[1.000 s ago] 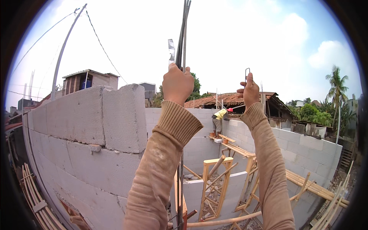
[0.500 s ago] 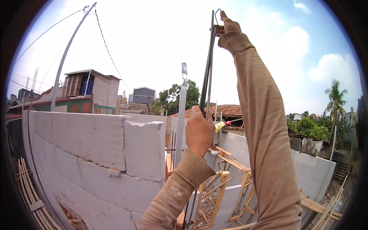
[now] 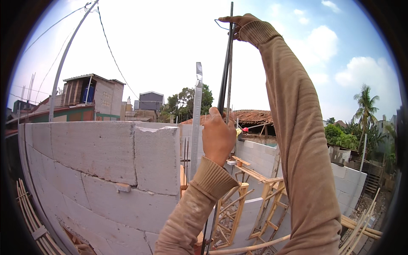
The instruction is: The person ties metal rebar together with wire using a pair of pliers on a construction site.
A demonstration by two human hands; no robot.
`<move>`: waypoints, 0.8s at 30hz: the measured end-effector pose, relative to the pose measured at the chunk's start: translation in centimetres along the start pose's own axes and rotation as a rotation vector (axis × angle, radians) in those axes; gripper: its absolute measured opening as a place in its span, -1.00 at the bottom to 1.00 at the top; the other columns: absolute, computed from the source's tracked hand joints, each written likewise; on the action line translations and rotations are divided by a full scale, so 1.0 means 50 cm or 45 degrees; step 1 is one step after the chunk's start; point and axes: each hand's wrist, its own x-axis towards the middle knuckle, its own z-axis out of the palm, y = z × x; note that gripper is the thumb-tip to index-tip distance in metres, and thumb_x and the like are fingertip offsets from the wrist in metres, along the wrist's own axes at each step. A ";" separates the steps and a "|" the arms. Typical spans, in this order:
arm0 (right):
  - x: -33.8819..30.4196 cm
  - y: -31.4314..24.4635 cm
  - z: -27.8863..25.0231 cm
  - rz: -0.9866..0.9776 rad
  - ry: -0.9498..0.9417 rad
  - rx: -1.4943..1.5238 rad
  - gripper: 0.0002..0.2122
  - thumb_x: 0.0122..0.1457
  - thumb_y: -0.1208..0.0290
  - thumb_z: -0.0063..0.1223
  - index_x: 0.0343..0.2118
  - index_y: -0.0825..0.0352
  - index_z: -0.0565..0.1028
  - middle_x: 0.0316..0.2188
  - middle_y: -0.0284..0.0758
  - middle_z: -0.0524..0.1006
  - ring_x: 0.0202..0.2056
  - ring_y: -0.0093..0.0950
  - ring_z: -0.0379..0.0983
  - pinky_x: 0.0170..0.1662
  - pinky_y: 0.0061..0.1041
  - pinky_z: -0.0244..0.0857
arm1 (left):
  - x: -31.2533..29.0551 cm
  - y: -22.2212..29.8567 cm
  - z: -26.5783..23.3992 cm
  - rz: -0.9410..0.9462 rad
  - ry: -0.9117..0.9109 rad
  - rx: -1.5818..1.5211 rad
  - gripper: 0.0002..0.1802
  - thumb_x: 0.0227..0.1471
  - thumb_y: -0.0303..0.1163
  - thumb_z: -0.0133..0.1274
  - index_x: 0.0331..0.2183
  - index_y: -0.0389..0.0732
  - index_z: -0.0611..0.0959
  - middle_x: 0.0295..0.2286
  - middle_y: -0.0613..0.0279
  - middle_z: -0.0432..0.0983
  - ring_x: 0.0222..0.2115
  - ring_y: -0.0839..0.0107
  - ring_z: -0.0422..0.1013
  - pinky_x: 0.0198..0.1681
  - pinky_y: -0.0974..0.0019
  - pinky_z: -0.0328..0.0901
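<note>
Upright dark steel rebars rise in front of me. Around their lower part my left hand is closed, thumb side up, beside the top of the block wall. High up near the rebar tips, my right hand holds a thin bent wire stirrup with the fingers pointing left across the bars. The stirrup's angled end juts out to the left of the bars. Whether it fully encircles them is hidden by the hand. Below my left wrist, the rebars continue down past the sleeve.
A silvery metal strip stands upright just left of the rebars. Wooden framing and bamboo poles lie below on the right. More bamboo leans at the lower left. A lower block wall runs behind.
My right hand has turned and shifted left, swinging the stirrup from upright to sideways across the rebars. My left hand keeps its grip. The view has shifted slightly.
</note>
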 end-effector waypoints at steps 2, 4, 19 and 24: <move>0.001 0.030 -0.012 -0.062 -0.216 -0.094 -0.49 -0.03 -0.05 0.40 -0.34 0.40 0.57 -0.56 -0.30 0.56 -0.52 -0.49 0.55 -0.40 -0.50 0.54 | 0.006 -0.014 0.006 0.011 -0.018 -0.002 -0.51 0.13 -0.17 0.14 -0.19 -0.47 0.46 -0.59 -0.15 0.54 -0.52 -0.02 0.57 -0.46 0.12 0.42; -0.008 0.059 -0.009 -0.136 -0.318 -0.186 -0.43 -0.04 -0.10 0.39 -0.23 0.41 0.60 -0.46 -0.23 0.61 -0.49 -0.48 0.57 -0.39 -0.47 0.55 | 0.009 -0.023 0.005 -0.026 -0.056 0.002 -0.46 0.07 -0.13 0.18 -0.19 -0.45 0.47 -0.57 -0.11 0.56 -0.48 0.07 0.59 -0.43 0.17 0.44; -0.335 0.275 0.147 -0.087 -0.755 0.119 -0.51 0.09 -0.03 0.29 -0.01 0.18 0.61 -0.12 0.11 0.54 -0.19 -0.25 0.58 -0.17 -0.31 0.59 | 0.002 -0.109 -0.003 -0.062 -0.058 0.028 0.32 -0.21 0.31 0.31 0.07 -0.80 0.25 -0.31 -0.30 0.56 -0.23 -0.01 0.58 -0.26 0.21 0.51; -0.432 0.216 0.156 0.281 -0.615 0.472 -0.43 0.12 0.04 0.26 0.07 0.38 0.49 -0.01 0.01 0.49 -0.13 -0.28 0.47 -0.11 -0.27 0.46 | -0.103 -0.103 -0.044 -0.035 0.031 0.089 -0.28 0.08 -0.15 0.16 0.05 -0.59 0.44 -0.20 -0.24 0.59 -0.22 0.11 0.60 -0.17 0.23 0.49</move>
